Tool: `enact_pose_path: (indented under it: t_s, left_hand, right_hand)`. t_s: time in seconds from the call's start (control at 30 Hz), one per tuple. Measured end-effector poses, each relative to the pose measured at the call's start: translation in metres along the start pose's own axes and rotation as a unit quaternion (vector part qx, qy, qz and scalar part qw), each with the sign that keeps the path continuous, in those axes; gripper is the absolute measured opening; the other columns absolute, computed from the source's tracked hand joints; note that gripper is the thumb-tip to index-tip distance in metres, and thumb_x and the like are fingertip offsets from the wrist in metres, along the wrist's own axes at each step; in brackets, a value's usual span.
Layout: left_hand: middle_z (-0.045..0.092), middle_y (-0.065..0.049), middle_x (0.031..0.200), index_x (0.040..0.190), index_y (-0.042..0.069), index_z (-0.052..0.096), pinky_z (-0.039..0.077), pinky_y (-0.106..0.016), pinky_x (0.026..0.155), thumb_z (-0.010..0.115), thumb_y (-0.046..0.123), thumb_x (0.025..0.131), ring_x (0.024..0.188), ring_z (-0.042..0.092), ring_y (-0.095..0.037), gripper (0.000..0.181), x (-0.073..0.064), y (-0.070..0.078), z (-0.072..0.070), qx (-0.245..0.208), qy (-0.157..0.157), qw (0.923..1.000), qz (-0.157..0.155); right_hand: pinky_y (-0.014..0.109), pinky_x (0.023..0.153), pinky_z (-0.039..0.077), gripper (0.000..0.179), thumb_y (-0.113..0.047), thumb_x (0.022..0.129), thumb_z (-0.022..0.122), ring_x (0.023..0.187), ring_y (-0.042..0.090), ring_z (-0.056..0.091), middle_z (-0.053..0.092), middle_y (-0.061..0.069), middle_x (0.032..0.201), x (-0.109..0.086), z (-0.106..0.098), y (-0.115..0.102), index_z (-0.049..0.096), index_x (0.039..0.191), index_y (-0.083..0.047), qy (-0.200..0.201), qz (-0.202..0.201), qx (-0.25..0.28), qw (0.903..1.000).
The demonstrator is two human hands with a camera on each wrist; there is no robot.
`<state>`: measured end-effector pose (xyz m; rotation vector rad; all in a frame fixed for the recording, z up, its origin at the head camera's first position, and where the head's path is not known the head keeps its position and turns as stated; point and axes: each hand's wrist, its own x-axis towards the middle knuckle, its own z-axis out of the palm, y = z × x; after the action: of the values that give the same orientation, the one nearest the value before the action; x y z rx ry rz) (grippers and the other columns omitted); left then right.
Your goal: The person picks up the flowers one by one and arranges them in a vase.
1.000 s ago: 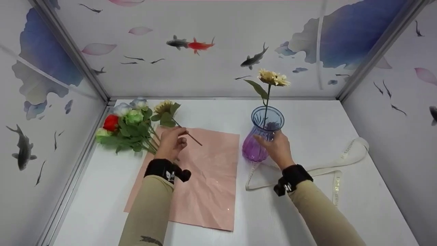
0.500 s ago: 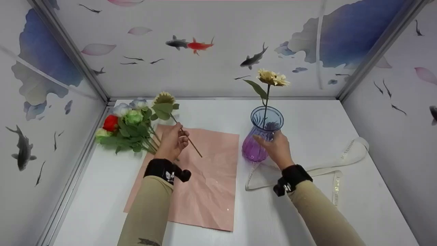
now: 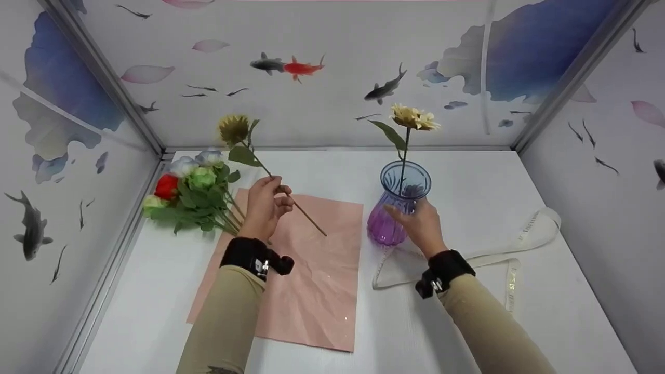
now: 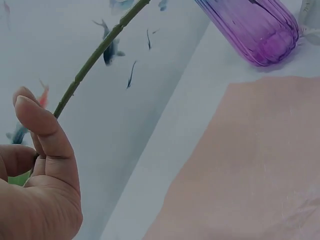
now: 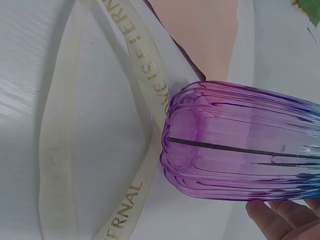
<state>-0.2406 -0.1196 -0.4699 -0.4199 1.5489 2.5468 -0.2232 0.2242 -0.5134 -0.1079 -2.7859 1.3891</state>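
A yellow sunflower (image 3: 234, 130) on a long stem is pinched by my left hand (image 3: 267, 205), its head up toward the back wall and its stem end slanting down over the pink paper. In the left wrist view the green stem (image 4: 95, 57) runs up out of the curled fingers (image 4: 55, 137). My right hand (image 3: 422, 226) holds the blue-and-purple glass vase (image 3: 387, 221) around its neck. One pale yellow flower (image 3: 413, 118) stands in that vase, its dark stem (image 5: 225, 147) visible through the glass in the right wrist view.
A bunch of red, green and blue flowers (image 3: 195, 189) lies at the left, stems toward the wrapping paper (image 3: 311, 280). Cream ribbon (image 3: 511, 249) with gold lettering loops beneath and right of the vase. Printed walls (image 3: 322, 114) close in the table's back and sides.
My left hand has lifted the sunflower up and away from the bunch, and its head has risen and tilted left. The right hand and the vase have stayed put.
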Motion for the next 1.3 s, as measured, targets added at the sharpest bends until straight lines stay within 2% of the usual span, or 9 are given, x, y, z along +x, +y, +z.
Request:
enact_pose_path:
  t_s: [0.27,0.47,0.7,1.03,1.3]
  left_hand:
    - [0.055,-0.010,0.092,0.124,0.009,0.045,0.049,-0.027,0.054,0.042,0.033,0.111,0.054,0.056,-0.016,0.027,-0.007,0.007,0.017,0.034,-0.033,0.9978,0.046]
    - [0.060,-0.011,0.094,0.124,0.007,0.050,0.052,-0.026,0.054,0.048,0.032,0.110,0.054,0.059,-0.016,0.029,-0.012,0.012,0.030,0.062,-0.058,0.9938,0.072]
    - [0.064,-0.011,0.090,0.131,0.010,0.058,0.055,-0.026,0.054,0.054,0.025,0.108,0.053,0.062,-0.015,0.028,-0.017,0.017,0.047,0.053,-0.057,0.9924,0.095]
    - [0.068,-0.014,0.090,0.129,0.009,0.057,0.057,-0.028,0.056,0.056,0.021,0.107,0.055,0.066,-0.017,0.025,-0.018,0.017,0.063,0.046,-0.058,0.9880,0.135]
    - [0.068,-0.020,0.100,0.128,0.009,0.055,0.062,-0.035,0.069,0.054,0.023,0.108,0.066,0.070,-0.022,0.025,-0.022,0.017,0.078,0.077,-0.085,0.9814,0.154]
  right_hand:
    - [0.054,0.117,0.035,0.091,-0.054,0.089,0.076,0.140,0.043,0.046,0.050,0.028,0.149,0.000,0.000,0.001,0.038,0.151,0.000,0.004,-0.005,-0.004,1.0000]
    - [0.054,0.117,0.035,0.091,-0.052,0.089,0.076,0.140,0.043,0.047,0.050,0.029,0.148,0.000,0.000,0.001,0.037,0.151,0.003,0.006,-0.007,-0.003,1.0000]
    - [0.053,0.119,0.033,0.094,-0.052,0.090,0.075,0.143,0.042,0.044,0.047,0.028,0.151,0.001,0.000,-0.001,0.034,0.154,0.002,-0.006,0.009,-0.001,0.9999]
    - [0.054,0.118,0.034,0.092,-0.054,0.089,0.076,0.142,0.042,0.044,0.049,0.026,0.151,0.001,0.000,0.000,0.036,0.154,-0.001,0.002,-0.001,-0.005,1.0000]
    - [0.054,0.117,0.035,0.091,-0.050,0.090,0.076,0.141,0.042,0.045,0.049,0.027,0.150,0.000,0.002,0.000,0.034,0.154,-0.001,0.006,-0.014,-0.006,0.9999]
